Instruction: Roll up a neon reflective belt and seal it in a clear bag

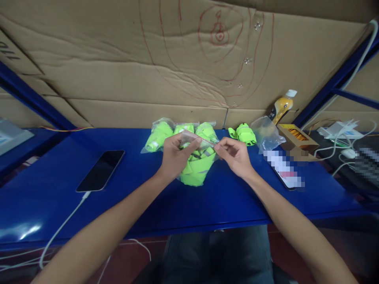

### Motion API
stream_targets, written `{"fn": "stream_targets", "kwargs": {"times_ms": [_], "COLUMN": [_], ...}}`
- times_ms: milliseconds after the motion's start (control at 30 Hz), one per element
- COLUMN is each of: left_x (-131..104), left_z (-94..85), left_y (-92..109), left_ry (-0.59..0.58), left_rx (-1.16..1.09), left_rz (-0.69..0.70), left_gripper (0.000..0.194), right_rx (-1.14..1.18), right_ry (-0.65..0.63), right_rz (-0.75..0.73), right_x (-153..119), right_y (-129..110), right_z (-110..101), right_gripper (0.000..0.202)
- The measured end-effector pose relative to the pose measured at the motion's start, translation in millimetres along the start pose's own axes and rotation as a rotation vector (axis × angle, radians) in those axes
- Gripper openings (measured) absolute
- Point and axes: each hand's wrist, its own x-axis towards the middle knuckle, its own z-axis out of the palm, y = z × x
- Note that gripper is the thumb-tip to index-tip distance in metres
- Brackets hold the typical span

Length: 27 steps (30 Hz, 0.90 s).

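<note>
A clear plastic bag (194,171) with folded neon-yellow fabric inside hangs between my two hands over the blue table. My left hand (177,153) pinches the bag's top edge at its left part, thumb pressed on the plastic. At the right end of that edge, the thumb and fingers of my right hand (233,154) are closed on the same bag. Behind it lie more bagged neon bundles, one at the left (160,136) and another (206,131) partly hidden by the held bag. A loose rolled neon bundle (245,134) sits to the right.
On the blue table (142,209) a black phone (102,170) with a white cable lies left. At right are a crumpled clear bag (268,132), a yellow bottle (282,107), an open cardboard box (299,140) and a lit phone (284,171). Cardboard (112,83) stands behind.
</note>
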Motion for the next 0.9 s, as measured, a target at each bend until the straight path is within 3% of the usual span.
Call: {"fn": "stream_targets", "kwargs": {"times_ms": [533,800,900], "left_x": [3.2,-3.3,-4.9], "left_z": [-0.5,4.9,6.2], "left_y": [-8.0,11.5,15.9], "left_ry": [0.082,-0.109,-0.129], "left_rx": [-0.023,0.082,0.108], "left_rz": [-0.118,0.007,0.044], "left_gripper": [0.025,0.020,0.018], "right_rx": [-0.076,-0.044,-0.086], "right_ry": [-0.043,-0.153,-0.152], "right_rz": [-0.029,0.008,-0.030], "right_x": [5.1,4.1,2.1], "right_y": [3.6,-9.0,-9.4], "right_z": [-13.2,-11.0,-7.4], "right_gripper": [0.051,0.045,0.046]}}
